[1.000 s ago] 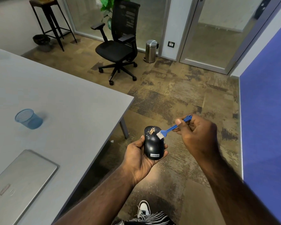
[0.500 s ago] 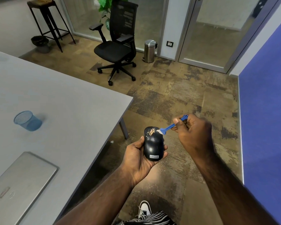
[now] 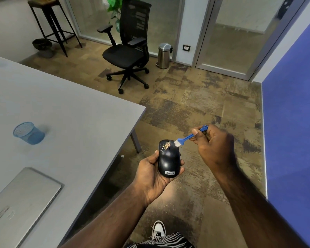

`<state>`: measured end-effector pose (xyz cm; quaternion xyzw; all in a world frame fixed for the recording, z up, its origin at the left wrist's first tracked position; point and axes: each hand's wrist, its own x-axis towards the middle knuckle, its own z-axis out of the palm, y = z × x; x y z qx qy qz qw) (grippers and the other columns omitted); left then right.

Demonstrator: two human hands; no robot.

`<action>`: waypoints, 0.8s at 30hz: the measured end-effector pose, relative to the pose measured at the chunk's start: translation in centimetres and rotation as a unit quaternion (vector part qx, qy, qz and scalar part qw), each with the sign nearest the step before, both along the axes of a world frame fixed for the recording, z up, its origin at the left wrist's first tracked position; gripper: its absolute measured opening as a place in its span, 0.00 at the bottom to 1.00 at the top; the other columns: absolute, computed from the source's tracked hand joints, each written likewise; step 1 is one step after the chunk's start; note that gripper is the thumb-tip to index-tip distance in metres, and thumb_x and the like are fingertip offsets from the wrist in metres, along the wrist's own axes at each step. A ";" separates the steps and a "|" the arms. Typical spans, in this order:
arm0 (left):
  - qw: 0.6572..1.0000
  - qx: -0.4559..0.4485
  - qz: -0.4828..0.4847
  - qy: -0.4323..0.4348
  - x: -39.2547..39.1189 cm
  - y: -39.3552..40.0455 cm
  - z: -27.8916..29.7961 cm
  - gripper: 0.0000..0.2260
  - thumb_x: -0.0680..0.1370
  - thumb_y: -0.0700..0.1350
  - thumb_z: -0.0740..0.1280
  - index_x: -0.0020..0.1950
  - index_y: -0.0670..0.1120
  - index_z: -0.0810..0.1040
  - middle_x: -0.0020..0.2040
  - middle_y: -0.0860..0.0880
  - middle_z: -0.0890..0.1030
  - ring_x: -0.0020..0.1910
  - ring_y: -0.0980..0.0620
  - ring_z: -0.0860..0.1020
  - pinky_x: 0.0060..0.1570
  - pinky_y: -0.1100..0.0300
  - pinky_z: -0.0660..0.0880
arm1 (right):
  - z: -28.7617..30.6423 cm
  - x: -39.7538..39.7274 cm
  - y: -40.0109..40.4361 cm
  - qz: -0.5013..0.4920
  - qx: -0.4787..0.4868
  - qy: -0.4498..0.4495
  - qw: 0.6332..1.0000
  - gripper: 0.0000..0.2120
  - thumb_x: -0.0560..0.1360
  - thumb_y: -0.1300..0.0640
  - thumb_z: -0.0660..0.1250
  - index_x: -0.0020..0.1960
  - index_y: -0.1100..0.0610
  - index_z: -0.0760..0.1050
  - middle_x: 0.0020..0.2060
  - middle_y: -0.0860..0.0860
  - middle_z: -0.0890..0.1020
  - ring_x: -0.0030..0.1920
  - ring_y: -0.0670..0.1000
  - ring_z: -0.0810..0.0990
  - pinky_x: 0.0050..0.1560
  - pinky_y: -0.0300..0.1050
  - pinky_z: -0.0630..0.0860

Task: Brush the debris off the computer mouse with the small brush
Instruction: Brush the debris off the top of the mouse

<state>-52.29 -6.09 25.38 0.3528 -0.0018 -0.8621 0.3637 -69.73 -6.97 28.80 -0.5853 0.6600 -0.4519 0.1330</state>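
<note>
My left hand point(image 3: 151, 178) cups a black Lenovo computer mouse point(image 3: 168, 161) from below, fingers curled round its sides, held out over the floor past the table corner. Tan crumbs of debris point(image 3: 166, 144) lie on the mouse's front end. My right hand point(image 3: 214, 146) pinches the handle of a small blue brush point(image 3: 188, 136) with white bristles. The bristles touch the front right edge of the mouse, right beside the crumbs.
A grey table point(image 3: 70, 111) fills the left, with a blue mesh cup point(image 3: 28, 133) and a shut silver laptop point(image 3: 20, 197) on it. A black office chair point(image 3: 127, 51), a steel bin point(image 3: 164, 55) and a stool point(image 3: 50, 24) stand farther back. A blue wall point(image 3: 293, 122) runs along the right.
The brush has swept slightly to the right across the mouse's front end, its bristles now at the right edge. The mouse stays in my left hand, crumbs still on it.
</note>
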 end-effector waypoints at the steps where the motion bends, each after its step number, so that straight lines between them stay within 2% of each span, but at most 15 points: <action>1: 1.000 0.000 0.001 0.000 0.0 -0.1 0.0 0.22 0.82 0.51 0.52 0.63 0.35 0.75 0.60 0.33 0.78 0.51 0.36 0.79 0.50 0.44 0.78 | 0.0 0.0 0.1 0.008 0.001 -0.004 1.000 0.04 0.76 0.59 0.70 0.47 0.58 0.82 0.34 0.53 0.84 0.34 0.55 0.86 0.30 0.57 0.81; 4: 1.000 0.001 0.004 -0.007 0.1 -0.2 0.0 0.22 0.82 0.51 0.53 0.62 0.35 0.75 0.60 0.33 0.78 0.52 0.36 0.79 0.52 0.44 0.77 | 0.2 0.2 0.7 0.045 0.009 -0.019 0.999 0.02 0.76 0.60 0.70 0.46 0.57 0.81 0.34 0.50 0.85 0.33 0.55 0.86 0.31 0.58 0.82; 9: 1.000 -0.001 0.002 0.003 0.3 -0.2 0.0 0.23 0.82 0.51 0.52 0.65 0.35 0.73 0.62 0.34 0.77 0.53 0.36 0.78 0.52 0.44 0.77 | 0.2 -0.2 0.4 0.010 0.005 -0.006 1.000 0.05 0.76 0.58 0.69 0.48 0.59 0.82 0.35 0.52 0.85 0.35 0.51 0.86 0.33 0.55 0.82; 13: 1.000 -0.005 0.002 -0.004 0.2 -0.3 0.2 0.22 0.82 0.51 0.53 0.61 0.36 0.76 0.58 0.32 0.78 0.52 0.36 0.78 0.51 0.45 0.78 | 0.5 -0.1 1.3 0.066 0.008 -0.023 0.998 0.02 0.75 0.59 0.70 0.46 0.56 0.82 0.34 0.51 0.85 0.33 0.55 0.85 0.31 0.59 0.81; 18: 1.000 -0.010 -0.002 -0.005 0.1 -0.3 0.1 0.23 0.82 0.51 0.52 0.63 0.36 0.75 0.60 0.33 0.78 0.52 0.36 0.78 0.50 0.45 0.78 | -0.1 -0.6 0.7 0.024 -0.007 -0.033 0.999 0.12 0.74 0.47 0.66 0.47 0.55 0.81 0.34 0.52 0.85 0.34 0.56 0.85 0.31 0.59 0.81; 22: 1.000 -0.009 -0.003 -0.005 0.0 -0.3 0.2 0.22 0.82 0.52 0.53 0.61 0.36 0.76 0.57 0.32 0.79 0.51 0.37 0.79 0.50 0.46 0.78 | 0.3 -0.3 1.3 0.066 0.005 -0.044 0.997 0.04 0.75 0.57 0.70 0.45 0.56 0.82 0.33 0.50 0.85 0.33 0.54 0.85 0.31 0.59 0.81; 24: 1.000 -0.006 -0.005 -0.005 0.0 -0.3 0.1 0.22 0.82 0.52 0.52 0.62 0.36 0.75 0.58 0.32 0.79 0.51 0.36 0.79 0.49 0.45 0.79 | 0.2 -0.4 1.2 0.053 0.005 -0.035 0.998 0.06 0.75 0.54 0.69 0.45 0.57 0.81 0.33 0.51 0.85 0.34 0.53 0.86 0.32 0.58 0.82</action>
